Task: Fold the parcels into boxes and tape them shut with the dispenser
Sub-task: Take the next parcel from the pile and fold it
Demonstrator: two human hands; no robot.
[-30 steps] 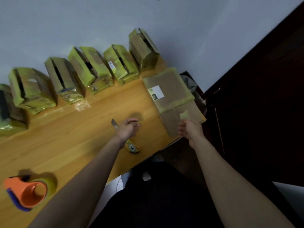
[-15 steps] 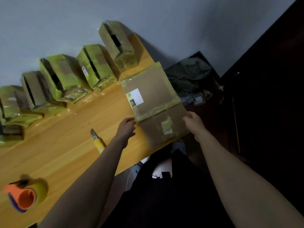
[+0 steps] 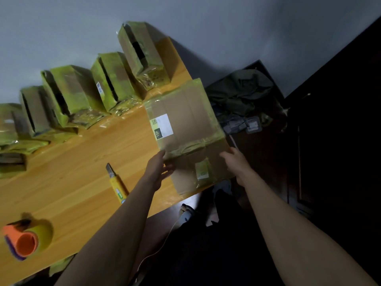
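Now we have both hands on the flattened parcel [image 3: 185, 129], where a second ago the left hand [image 3: 157, 170] was curled over the knife and only the right hand [image 3: 235, 162] pinched the cardboard. Our left fingers lie fairly straight against the parcel's near left edge; whether the thumb hooks under it we cannot tell. Our right hand holds the near right corner, fingers on top, and the thumb's place is hidden. The parcel lies flat at the table's [image 3: 72, 182] end, its near flap past the table's edge, so we judge folding can start.

Left of our left wrist lies the yellow knife [image 3: 116, 184], let go. Far left, near the elbow, sits the tape dispenser [image 3: 23, 241], well apart from the parcel: a reach later. Beyond our hands, taped boxes [image 3: 115, 79] line the wall and crowd the space for opening this one.
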